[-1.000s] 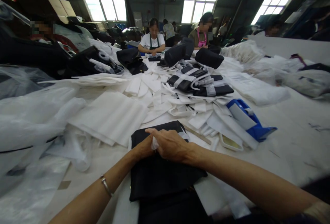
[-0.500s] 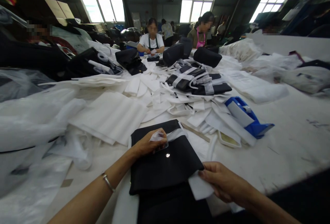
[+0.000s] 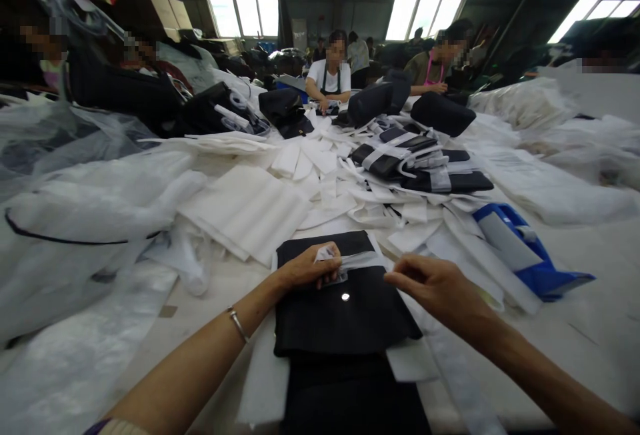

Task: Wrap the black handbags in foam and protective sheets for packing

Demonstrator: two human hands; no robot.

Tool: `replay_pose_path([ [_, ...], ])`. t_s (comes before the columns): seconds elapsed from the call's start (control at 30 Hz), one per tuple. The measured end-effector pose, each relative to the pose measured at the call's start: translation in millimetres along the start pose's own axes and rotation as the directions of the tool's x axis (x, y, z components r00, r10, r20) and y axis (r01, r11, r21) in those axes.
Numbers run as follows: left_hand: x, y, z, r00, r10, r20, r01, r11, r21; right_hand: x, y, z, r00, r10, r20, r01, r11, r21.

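A flat black bag with a round metal snap lies in front of me, its lower part running toward the near table edge. My left hand rests on its upper half, fingers closed on a translucent plastic strip that crosses the bag to the right. My right hand is at the bag's upper right edge with fingers curled together; what they pinch, if anything, is hidden. A white foam piece sticks out from under the flap's lower right corner. White foam also shows along the bag's left side.
White foam sheets and offcuts spread across the table. Strapped black bags are piled beyond them. A blue holder stands at right, plastic bags at left. A co-worker sits opposite.
My right hand has let go of the white foam piece at the flap's corner and moved up to the bag's upper right edge. The left hand keeps its grip. The view has turned left.
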State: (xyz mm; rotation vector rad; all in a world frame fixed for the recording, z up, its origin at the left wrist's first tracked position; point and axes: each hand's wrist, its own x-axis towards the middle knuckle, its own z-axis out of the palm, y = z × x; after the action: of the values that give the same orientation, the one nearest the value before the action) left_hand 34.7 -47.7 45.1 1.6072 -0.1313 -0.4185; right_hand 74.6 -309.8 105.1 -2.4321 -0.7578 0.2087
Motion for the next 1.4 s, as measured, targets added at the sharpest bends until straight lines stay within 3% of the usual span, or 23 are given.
replay_pose_path([
  [0.07, -1, 0, -0.6, 1.0, 0.023, 0.002, -0.023, 0.999, -0.029, 21, -26, 12, 0.969, -0.245, 0.038, 0.247, 0.946, -0.21],
  [0.13, -2, 0, -0.3, 0.999, 0.038, -0.014, -0.038, 0.998, -0.053, 36, -43, 31, 0.927, -0.353, 0.129, 0.374, 0.836, -0.401],
  [0.23, -3, -1, 0.8, 0.998, 0.046, -0.043, -0.049, 0.996, -0.074, 47, -48, 56, 0.919, -0.354, 0.175, 0.39, 0.742, -0.545],
  [0.3, -1, -2, 0.9, 0.997, 0.05, -0.054, -0.055, 0.994, -0.099, 49, -43, 64, 0.919, -0.365, 0.152, 0.386, 0.745, -0.544],
  [0.4, 3, -5, 0.0, 0.997, 0.04, -0.067, -0.052, 0.981, -0.187, 53, -37, 66, 0.941, -0.333, 0.06, 0.334, 0.888, -0.317],
  [0.47, 6, -7, -0.7, 0.998, 0.017, -0.065, -0.032, 0.973, -0.227, 55, -37, 65, 0.982, -0.189, -0.015, 0.189, 0.982, -0.017],
  [0.5, 6, -7, -0.9, 0.998, 0.007, -0.06, -0.021, 0.972, -0.233, 55, -37, 65, 0.995, -0.093, -0.029, 0.096, 0.986, 0.136],
  [0.6, 6, -7, -0.3, 0.998, -0.012, -0.067, 0.004, 0.993, -0.115, 53, -41, 68, 0.993, 0.114, -0.001, -0.104, 0.907, 0.409],
  [0.7, 3, -6, 2.9, 0.962, 0.071, -0.265, -0.004, 0.969, 0.246, 47, -45, 73, 0.99, 0.141, 0.005, -0.127, 0.877, 0.463],
  [0.8, -2, -7, 8.5, 0.879, 0.242, -0.411, 0.024, 0.837, 0.546, 43, -45, 78, 0.985, 0.175, -0.009, -0.145, 0.844, 0.516],
  [0.93, -4, -7, 15.7, 0.883, 0.312, -0.35, 0.072, 0.649, 0.758, 42, -39, 83, 0.968, 0.25, 0.0, -0.183, 0.708, 0.682],
  [1.03, -3, -5, 16.6, 0.908, 0.3, -0.292, 0.039, 0.633, 0.774, 42, -36, 86, 0.953, 0.304, 0.006, -0.183, 0.557, 0.81],
  [1.2, -3, -3, 7.8, 0.934, 0.252, -0.253, -0.053, 0.799, 0.6, 42, -39, 87, 0.922, 0.386, 0.014, -0.151, 0.325, 0.934],
  [1.3, -4, -3, 4.7, 0.907, 0.202, -0.369, 0.03, 0.844, 0.536, 41, -41, 88, 0.934, 0.355, 0.026, -0.141, 0.302, 0.943],
  [1.4, -5, -3, 8.5, 0.836, 0.198, -0.512, 0.128, 0.837, 0.532, 40, -43, 88, 0.953, 0.302, 0.023, -0.137, 0.361, 0.922],
])
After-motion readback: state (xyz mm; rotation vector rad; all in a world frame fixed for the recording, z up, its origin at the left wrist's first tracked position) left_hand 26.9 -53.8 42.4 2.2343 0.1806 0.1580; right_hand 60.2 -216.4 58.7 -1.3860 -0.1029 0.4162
